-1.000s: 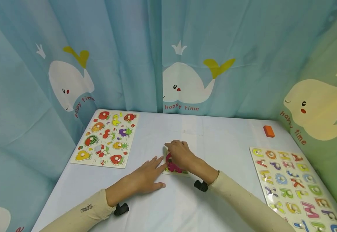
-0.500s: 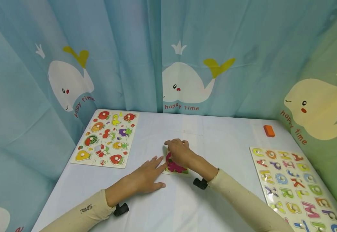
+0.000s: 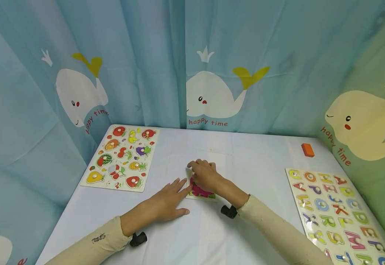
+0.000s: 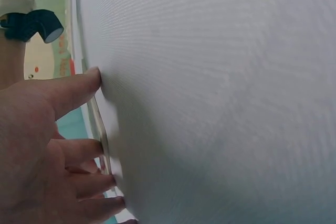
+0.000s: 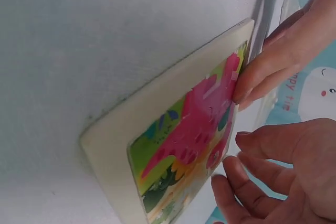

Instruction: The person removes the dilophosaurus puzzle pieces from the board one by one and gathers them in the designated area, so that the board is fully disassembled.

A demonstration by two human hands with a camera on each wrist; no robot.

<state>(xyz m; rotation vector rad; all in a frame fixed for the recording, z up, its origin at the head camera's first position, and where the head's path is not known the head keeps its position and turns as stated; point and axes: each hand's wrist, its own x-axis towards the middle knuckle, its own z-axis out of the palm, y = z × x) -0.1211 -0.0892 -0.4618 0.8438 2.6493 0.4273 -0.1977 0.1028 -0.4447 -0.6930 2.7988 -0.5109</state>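
A small white-framed puzzle board [image 3: 201,198] with a pink dinosaur picture [image 5: 194,119] lies flat on the table. My left hand [image 3: 167,201] rests flat on the cloth beside it, fingers spread. One left fingertip touches the board's left edge, and the thumb [image 4: 79,90] points away from the others. Bent over the upper part of the board is my right hand [image 3: 207,176], covering much of the picture. In the right wrist view its loosely bent fingers [image 5: 236,177] and thumb meet the picture's edge, with nothing visible held between them.
A fruit knob puzzle [image 3: 150,162] lies at the left back of the white table. On the right is a letter knob puzzle [image 3: 316,195], with an orange block [image 3: 307,150] behind it. Blue whale-print curtains [image 3: 159,66] enclose the table's back and sides.
My right hand has shifted only slightly over the top of the dinosaur board, its fingers moving a little. The left hand and the board stay in place.
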